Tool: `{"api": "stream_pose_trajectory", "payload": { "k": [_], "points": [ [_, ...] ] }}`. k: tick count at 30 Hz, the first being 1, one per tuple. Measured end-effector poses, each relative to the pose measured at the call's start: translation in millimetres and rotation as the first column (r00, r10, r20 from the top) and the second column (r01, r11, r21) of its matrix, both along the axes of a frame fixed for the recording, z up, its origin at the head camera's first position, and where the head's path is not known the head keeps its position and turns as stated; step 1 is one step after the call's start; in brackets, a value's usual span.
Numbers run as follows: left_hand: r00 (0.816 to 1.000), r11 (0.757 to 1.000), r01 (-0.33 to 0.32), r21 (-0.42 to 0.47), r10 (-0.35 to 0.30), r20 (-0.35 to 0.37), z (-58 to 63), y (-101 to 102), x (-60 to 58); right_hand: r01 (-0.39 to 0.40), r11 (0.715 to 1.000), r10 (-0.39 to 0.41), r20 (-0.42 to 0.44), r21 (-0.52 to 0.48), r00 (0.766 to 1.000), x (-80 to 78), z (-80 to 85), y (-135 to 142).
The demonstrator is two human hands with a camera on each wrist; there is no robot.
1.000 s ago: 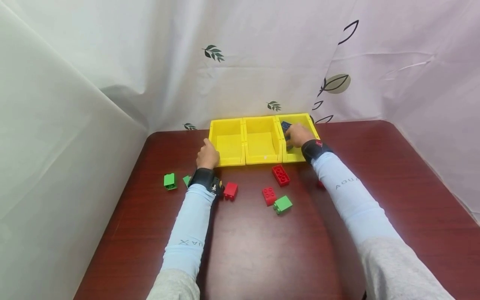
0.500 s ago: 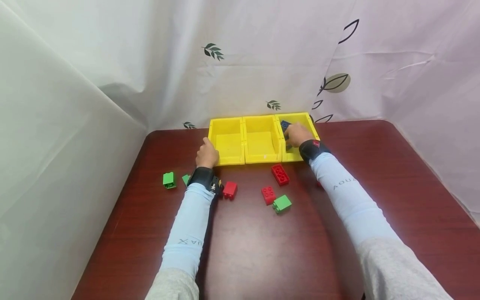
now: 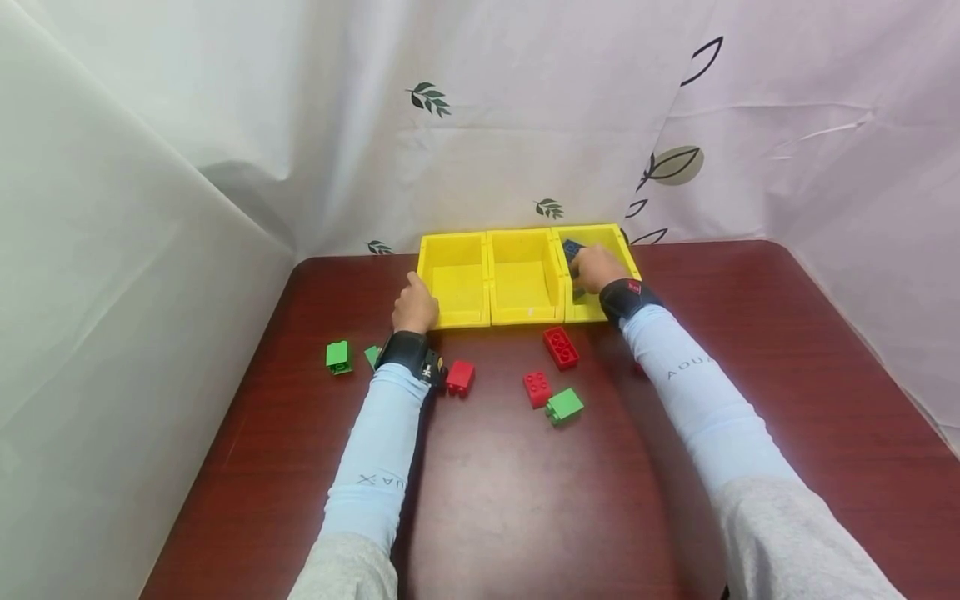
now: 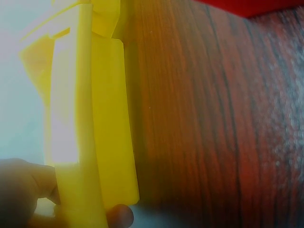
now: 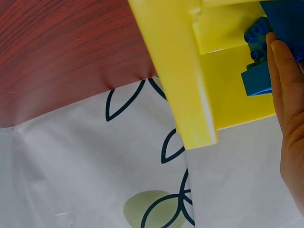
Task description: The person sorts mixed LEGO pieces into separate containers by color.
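Observation:
My left hand (image 3: 415,308) grips the near left corner of the left yellow bin (image 3: 461,321), thumb and finger on either side of its wall in the left wrist view. That bin and the middle yellow bin (image 3: 525,315) hold nothing. My right hand (image 3: 598,268) reaches down into the right yellow bin (image 3: 626,250), among blue toy bricks. In the right wrist view its fingers (image 5: 285,71) lie against a dark blue brick (image 5: 284,21), the thumb hidden. A lighter blue brick (image 5: 256,80) and a studded one (image 5: 257,38) lie beside the fingertips.
On the dark red table (image 3: 495,517) lie red bricks (image 3: 561,347), (image 3: 537,388), (image 3: 460,377) and green bricks (image 3: 339,357), (image 3: 564,406). Another green brick (image 3: 372,357) is partly behind the left wrist, and a red one (image 3: 638,368) behind the right forearm. White curtains (image 3: 480,125) surround the table.
Both hands stay almost in the same places, left at the bin corner and right inside the right bin. The head view shifts very slightly; the bricks on the table stay put.

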State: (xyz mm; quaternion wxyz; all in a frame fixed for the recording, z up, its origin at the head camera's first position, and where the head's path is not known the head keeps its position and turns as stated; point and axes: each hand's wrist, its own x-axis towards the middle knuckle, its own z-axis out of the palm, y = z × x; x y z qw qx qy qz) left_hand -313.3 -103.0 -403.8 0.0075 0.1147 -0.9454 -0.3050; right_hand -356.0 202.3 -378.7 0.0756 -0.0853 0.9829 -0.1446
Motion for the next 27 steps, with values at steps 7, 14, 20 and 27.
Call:
{"api": "stream_pose_trajectory", "payload": {
  "k": [7, 14, 20, 27],
  "points": [
    [1.000, 1.000, 0.005, -0.005, -0.005, 0.005, 2.1, 3, 2.9, 0.018, 1.000, -0.018, 0.018, 0.003, 1.000, 1.5, -0.7, 3],
    [1.000, 1.000, -0.010, -0.007, 0.010, 0.007, 2.3, 1, 1.6, -0.013, 0.998, 0.014, -0.015, 0.061, 1.000, 2.1, -1.2, 3],
    [1.000, 1.000, 0.002, -0.018, -0.002, 0.008, 2.6, 0, 3.7, -0.007, 1.000, 0.008, -0.028, 0.009, 1.000, 16.6, 4.8, 7],
    [1.000, 1.000, 0.003, 0.000, -0.003, 0.013, 3.3, 1, 2.6, -0.004, 0.998, 0.001, -0.058, -0.056, 0.998, 53.3, 23.0, 17]
  ]
}}
